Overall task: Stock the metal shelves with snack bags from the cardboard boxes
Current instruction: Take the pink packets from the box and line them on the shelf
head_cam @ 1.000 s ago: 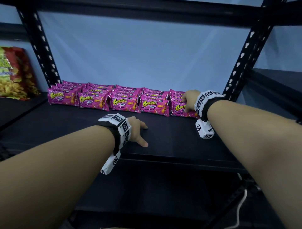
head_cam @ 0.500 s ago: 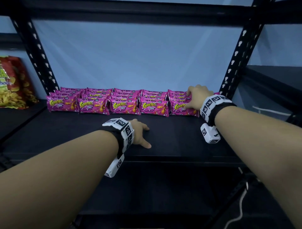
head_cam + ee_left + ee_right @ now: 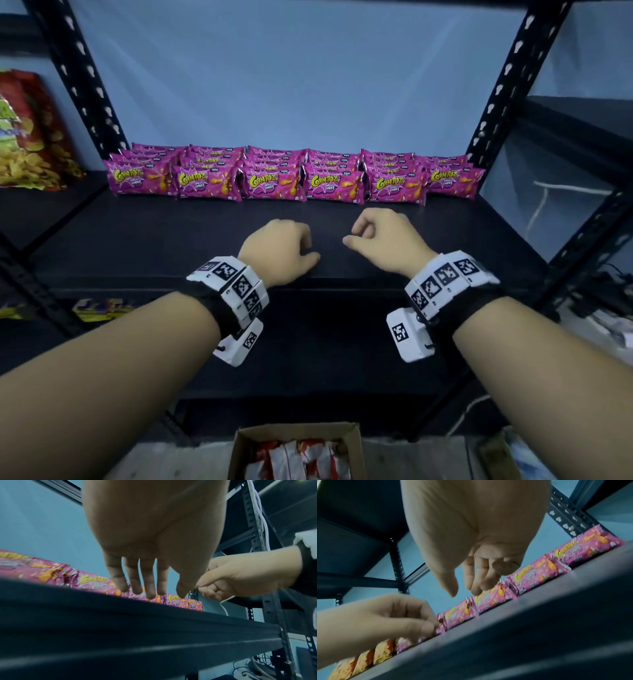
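Pink Cornitoz snack bags (image 3: pixel 274 178) stand in several rows along the back of the black metal shelf (image 3: pixel 154 240). Both hands hover over the shelf's front middle, well short of the bags. My left hand (image 3: pixel 281 246) holds nothing; in the left wrist view its fingers (image 3: pixel 149 591) hang down relaxed above the shelf edge (image 3: pixel 120 628). My right hand (image 3: pixel 380 236) is loosely curled and empty, as the right wrist view shows (image 3: pixel 471 586). A cardboard box (image 3: pixel 298 430) on the floor below holds red and white snack bags (image 3: pixel 298 459).
A large red and yellow chip bag (image 3: pixel 27 137) stands on the neighbouring shelf at left. Black perforated uprights (image 3: pixel 85 92) (image 3: pixel 496 89) flank the shelf. A white cable (image 3: pixel 541 205) hangs at right. Yellow packs (image 3: pixel 99 308) lie on a lower left shelf.
My right hand has let go of the rightmost pink bags and drawn back to the front middle. My left hand has lifted off the shelf. The view has tilted down and the box now shows.
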### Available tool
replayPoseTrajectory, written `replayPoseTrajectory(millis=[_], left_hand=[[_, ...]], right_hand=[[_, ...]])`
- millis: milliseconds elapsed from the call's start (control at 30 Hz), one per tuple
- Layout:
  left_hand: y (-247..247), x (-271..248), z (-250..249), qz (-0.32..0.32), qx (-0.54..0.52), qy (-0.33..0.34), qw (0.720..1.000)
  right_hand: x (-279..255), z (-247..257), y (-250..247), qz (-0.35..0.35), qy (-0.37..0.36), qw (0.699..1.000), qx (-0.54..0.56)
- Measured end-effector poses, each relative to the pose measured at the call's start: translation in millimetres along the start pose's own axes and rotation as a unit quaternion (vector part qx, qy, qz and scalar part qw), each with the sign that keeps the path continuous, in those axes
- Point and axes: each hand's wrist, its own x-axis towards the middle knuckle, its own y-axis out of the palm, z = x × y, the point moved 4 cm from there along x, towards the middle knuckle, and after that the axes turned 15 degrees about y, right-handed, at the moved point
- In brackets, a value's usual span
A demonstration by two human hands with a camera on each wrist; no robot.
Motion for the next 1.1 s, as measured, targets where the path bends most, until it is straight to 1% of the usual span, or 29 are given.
replayPoseTrajectory(millis=[67,133,200,300,367,400,433,500,567,667,733,833,967,1067,1100], left_hand=[[4.0,-19.2,3.1,-0.06,-0.025,0.01,0.998],[10.4,-37.4,6.0,-0.105,-0.045,0.013,0.993],[16.7,-53.3,5.0,-0.145,-0.027,0.032,0.988],[27.2,-77.9,-3.5,-0.2,0.051,0.077,0.975],[41.1,-95.5,-8.6,-0.219,0.062,0.101,0.968],[51.3,-104.2,-8.5,-0.219,0.056,0.103,0.969],[63.9,-113.1,-6.4,-0.209,0.044,0.095,0.972],[94.4,-132.7,4.8,-0.163,0.011,0.059,0.985],[128.7,-154.6,19.8,-0.106,-0.03,0.012,0.994],[176.3,-185.6,43.6,-0.019,-0.085,-0.061,0.994],[201.9,-202.4,58.9,0.032,-0.112,-0.094,0.989],[232.9,-224.4,85.2,0.109,-0.151,-0.124,0.975],[275.9,-251.1,112.9,0.192,-0.206,-0.138,0.95],[316.5,-268.9,123.4,0.253,-0.226,-0.154,0.928],[333.2,-272.9,126.5,0.264,-0.232,-0.163,0.922]], right_hand=[[-18.0,-2.7,16.5,-0.039,-0.013,0.998,0.042],[-37.5,-6.1,31.3,-0.071,-0.028,0.994,0.075],[-54.7,-11.7,46.5,-0.089,-0.044,0.99,0.099],[-73.8,-24.6,71.5,-0.086,-0.061,0.986,0.13],[-83.1,-35.9,89.5,-0.067,-0.061,0.987,0.13],[-87.2,-41.9,98.6,-0.055,-0.06,0.989,0.125],[-91.7,-48.8,108.5,-0.042,-0.056,0.991,0.117],[-99.9,-66.4,134.7,0.001,-0.03,0.994,0.103],[-109.7,-84.6,165.5,0.056,0.02,0.994,0.088],[-125.7,-106.2,215.8,0.143,0.088,0.985,0.048],[-136.7,-117.5,245.5,0.185,0.127,0.974,0.026],[-152.6,-130.6,280.6,0.214,0.18,0.96,-0.009],[-172.9,-150.4,315.5,0.232,0.236,0.944,-0.019],[-186.5,-179.3,348.8,0.265,0.277,0.923,-0.022],[-190.0,-192.6,362.3,0.28,0.288,0.916,-0.018]])
